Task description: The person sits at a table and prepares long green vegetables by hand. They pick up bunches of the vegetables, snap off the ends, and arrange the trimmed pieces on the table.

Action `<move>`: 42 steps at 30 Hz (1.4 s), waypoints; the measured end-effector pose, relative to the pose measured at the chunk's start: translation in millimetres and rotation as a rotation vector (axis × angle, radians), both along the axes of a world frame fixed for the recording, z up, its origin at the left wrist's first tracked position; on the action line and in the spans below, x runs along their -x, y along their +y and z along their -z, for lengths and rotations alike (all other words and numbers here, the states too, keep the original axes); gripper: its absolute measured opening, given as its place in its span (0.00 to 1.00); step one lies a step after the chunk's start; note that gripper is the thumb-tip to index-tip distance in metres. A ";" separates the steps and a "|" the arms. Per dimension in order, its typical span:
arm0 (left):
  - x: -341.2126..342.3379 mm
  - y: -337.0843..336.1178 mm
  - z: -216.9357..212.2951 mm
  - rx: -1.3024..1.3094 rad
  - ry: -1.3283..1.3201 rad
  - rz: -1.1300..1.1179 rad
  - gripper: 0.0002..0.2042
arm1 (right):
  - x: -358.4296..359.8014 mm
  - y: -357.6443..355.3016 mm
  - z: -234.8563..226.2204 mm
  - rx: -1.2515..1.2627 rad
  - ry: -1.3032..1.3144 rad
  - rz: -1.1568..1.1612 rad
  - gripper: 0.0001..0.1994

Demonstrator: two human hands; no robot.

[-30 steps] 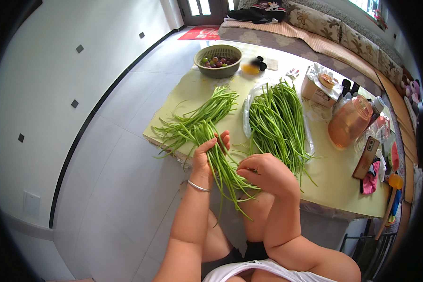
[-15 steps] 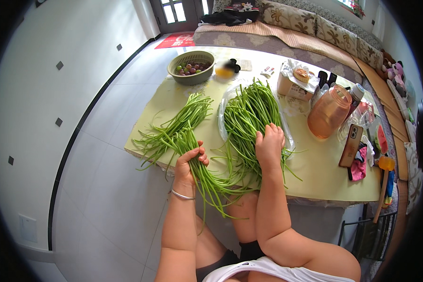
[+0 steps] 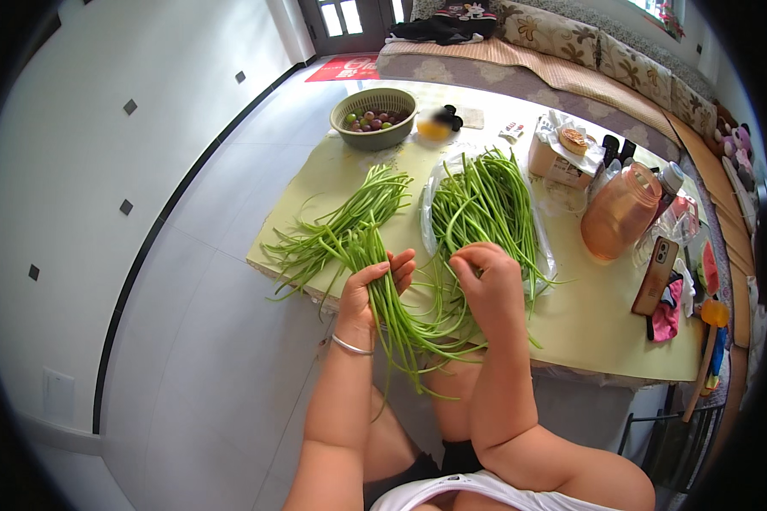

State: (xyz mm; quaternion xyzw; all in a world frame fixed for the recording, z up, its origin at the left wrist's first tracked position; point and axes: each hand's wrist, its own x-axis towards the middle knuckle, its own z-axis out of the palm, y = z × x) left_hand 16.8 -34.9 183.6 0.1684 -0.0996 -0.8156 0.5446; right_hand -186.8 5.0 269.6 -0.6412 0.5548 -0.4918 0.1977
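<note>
My left hand is wrapped loosely round a bunch of long, thin green vegetable stems, thumb across them and fingertips a little lifted; their lower ends droop past the table edge. Beyond it lies a smaller heap of the same stems on the table. To the right, a large pile of stems rests on a clear plastic bag. Over the near side of that pile is my right hand, its fingers curled in a pinch; what they hold, if anything, cannot be made out.
On the yellowish table stand a basket of grapes, a tissue box, a pinkish jug and a phone. An orange-headed mallet is by the right edge. A long sofa runs behind.
My right hand has lifted off the pile and drawn back nearer me, its fingers now pinched. My left fingers have loosened slightly round the bunch. The whole view has shifted a little.
</note>
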 end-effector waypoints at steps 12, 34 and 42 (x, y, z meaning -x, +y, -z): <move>-12.3 -11.0 39.2 -0.048 -0.051 -0.003 0.10 | -16.7 18.8 -16.0 -0.115 0.086 -0.469 0.11; 10.6 11.4 -4.9 0.120 0.042 -0.062 0.11 | -22.1 -28.1 52.3 -0.419 -0.675 -0.399 0.23; 8.4 6.3 -1.6 0.020 0.043 -0.078 0.11 | -17.2 -32.4 43.7 -0.334 -0.815 -0.467 0.16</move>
